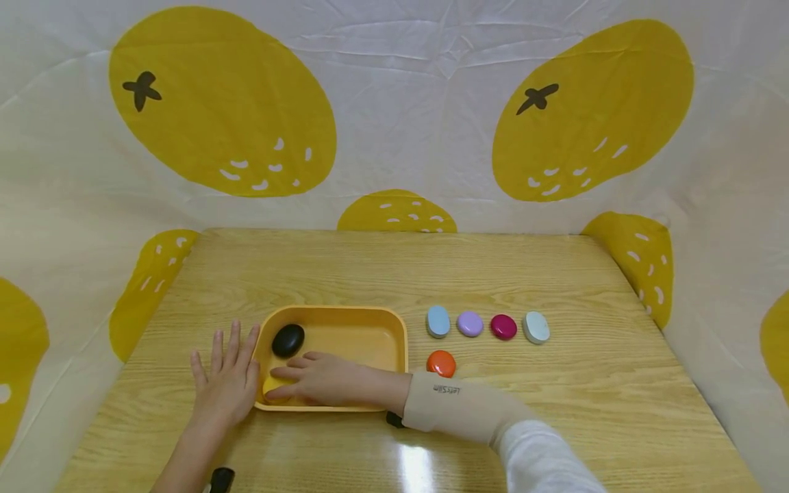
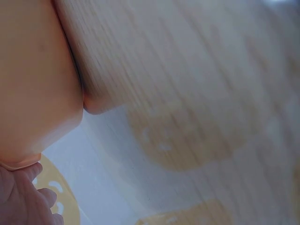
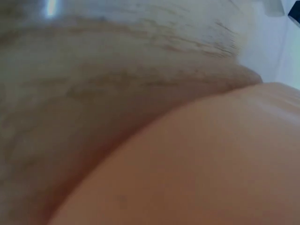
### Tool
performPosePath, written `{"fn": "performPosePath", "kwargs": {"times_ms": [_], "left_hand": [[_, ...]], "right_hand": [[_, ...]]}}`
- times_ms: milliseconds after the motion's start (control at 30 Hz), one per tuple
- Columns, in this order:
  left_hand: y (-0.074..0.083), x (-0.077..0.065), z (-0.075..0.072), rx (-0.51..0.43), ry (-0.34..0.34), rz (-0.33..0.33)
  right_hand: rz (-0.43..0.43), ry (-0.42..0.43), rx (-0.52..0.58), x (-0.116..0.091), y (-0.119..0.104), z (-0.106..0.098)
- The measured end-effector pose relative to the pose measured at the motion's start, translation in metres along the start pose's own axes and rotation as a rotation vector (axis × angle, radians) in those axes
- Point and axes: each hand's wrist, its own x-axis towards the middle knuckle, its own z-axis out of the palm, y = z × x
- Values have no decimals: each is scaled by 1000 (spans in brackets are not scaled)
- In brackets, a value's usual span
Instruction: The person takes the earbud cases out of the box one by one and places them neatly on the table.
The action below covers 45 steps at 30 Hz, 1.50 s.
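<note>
Behind the tray, a white cloth (image 1: 407, 123) hangs softly creased, printed with big yellow fruit shapes. Beneath the tray spreads the wood-grain table (image 1: 555, 424), shiny enough that a bumped tray might well slide.

Here's the tray (image 1: 335, 308) itself: shallow, yellow-orange, round-cornered, smooth like moulded plastic. At its left wall lies the left hand (image 1: 227, 383), spread with straight fingers, holding nothing; a useful brace, I'd say, so light, steady pressure there.

And the right hand (image 1: 323, 380) is inside the tray, fingers low over the near left corner, around a partly hidden yellow piece. Pinching it or merely touching? Can't tell. Best handling, I'd judge: fingertips on the piece's edges, gentle contact, and a clean vertical line away from the far-left neighbour.

That neighbour is a glossy black oval piece (image 1: 287, 341). Right of the tray, the matt-looking rounded blocks, light blue (image 1: 438, 321) and pale grey (image 1: 536, 327); the glossy orange-red disc (image 1: 441, 363), nearer the person; then the lilac disc (image 1: 470, 324) and shiny crimson disc (image 1: 503, 327). Smallest showing: that smooth yellow piece (image 1: 269, 384).
</note>
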Motion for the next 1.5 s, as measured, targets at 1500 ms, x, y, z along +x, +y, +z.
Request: {"fn": "performPosePath", "kwargs": {"times_ms": [1500], "left_hand": [[0,0,1,-21,9,-14]], "right_hand": [[145,85,116,-38,35,-32]]}}
